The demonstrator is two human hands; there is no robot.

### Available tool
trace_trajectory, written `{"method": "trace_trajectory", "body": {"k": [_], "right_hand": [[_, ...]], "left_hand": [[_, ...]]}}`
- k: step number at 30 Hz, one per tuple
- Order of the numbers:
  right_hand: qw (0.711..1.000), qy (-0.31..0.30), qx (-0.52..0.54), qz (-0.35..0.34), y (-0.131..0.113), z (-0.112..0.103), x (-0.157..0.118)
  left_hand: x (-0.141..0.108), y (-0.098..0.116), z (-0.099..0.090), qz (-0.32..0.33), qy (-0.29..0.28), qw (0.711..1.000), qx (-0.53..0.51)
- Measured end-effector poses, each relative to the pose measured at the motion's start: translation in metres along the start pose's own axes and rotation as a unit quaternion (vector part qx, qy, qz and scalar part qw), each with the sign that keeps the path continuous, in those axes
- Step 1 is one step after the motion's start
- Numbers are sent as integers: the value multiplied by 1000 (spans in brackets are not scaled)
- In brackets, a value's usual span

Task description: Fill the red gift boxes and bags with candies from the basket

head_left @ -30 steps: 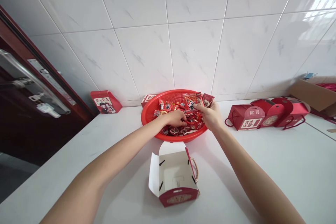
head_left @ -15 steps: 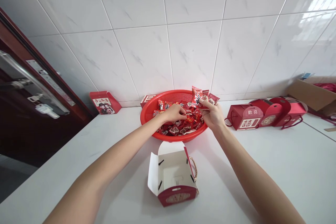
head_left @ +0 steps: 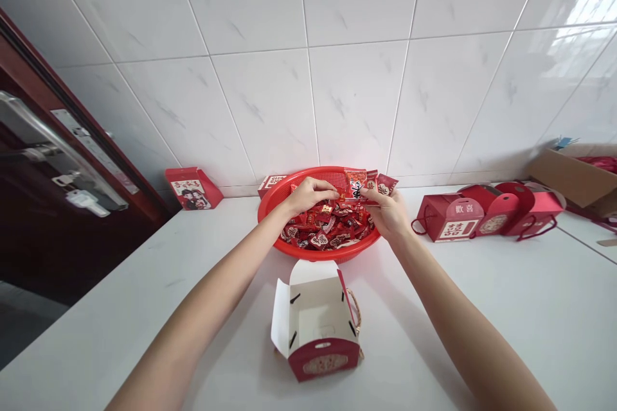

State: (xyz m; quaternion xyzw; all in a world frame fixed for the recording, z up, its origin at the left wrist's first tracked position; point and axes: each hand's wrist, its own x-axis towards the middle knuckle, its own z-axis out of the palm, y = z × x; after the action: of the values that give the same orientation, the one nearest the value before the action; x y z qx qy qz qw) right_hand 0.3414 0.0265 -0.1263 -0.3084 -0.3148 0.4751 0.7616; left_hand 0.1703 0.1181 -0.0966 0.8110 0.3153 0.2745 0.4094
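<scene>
A red plastic basket (head_left: pixel 315 255) full of wrapped candies (head_left: pixel 328 225) stands near the wall. Over its right rim, my right hand (head_left: pixel 388 209) pinches several red candy packets (head_left: pixel 357 185), fanned out side by side. My left hand (head_left: pixel 311 196) is above the basket's back left part, fingers pressed together; what they hold, if anything, is hidden. In front of the basket stands an open red gift box (head_left: pixel 325 359), white inside, flaps spread and a rope handle at its right. No candy shows inside it.
One red box with a couple's picture (head_left: pixel 193 192) stands at the left by the door (head_left: pixel 43 205). Another box (head_left: pixel 270 183) is partly behind the basket. Closed red boxes (head_left: pixel 453 215) line up at the right, near a cardboard carton (head_left: pixel 569 176). White tiles rise behind.
My left hand has risen from the candies and moved slightly back. My right hand has lowered a little with its packets, which now sit closer to the basket.
</scene>
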Motion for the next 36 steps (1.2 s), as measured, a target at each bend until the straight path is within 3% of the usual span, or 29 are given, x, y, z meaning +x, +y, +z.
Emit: {"method": "trace_trajectory", "body": {"k": [13,18,22,26,29,34,36], "right_hand": [[1000,-12,-17,16,-4,8,-7],[996,-74,-33,22,-14,27,-28],[981,-161,-111,-12,-31,44,-56],[945,-245,-218,-17,-53,54,-82],[902,-321,-289,-8,-61,57,-92],[798,-414,-438,-11,-55,56,-97],[741,-432,-514,1,-51,57,-100]], "left_hand": [[-50,7,-6,-29,25,999,-31],[-83,24,-9,-36,35,993,-104],[-117,48,-20,-54,-54,997,-34],[-149,67,-38,-71,-123,985,97],[-164,73,-52,-79,-141,975,150],[-172,76,-57,-76,7,971,227],[-171,76,-50,-73,13,971,227]]}}
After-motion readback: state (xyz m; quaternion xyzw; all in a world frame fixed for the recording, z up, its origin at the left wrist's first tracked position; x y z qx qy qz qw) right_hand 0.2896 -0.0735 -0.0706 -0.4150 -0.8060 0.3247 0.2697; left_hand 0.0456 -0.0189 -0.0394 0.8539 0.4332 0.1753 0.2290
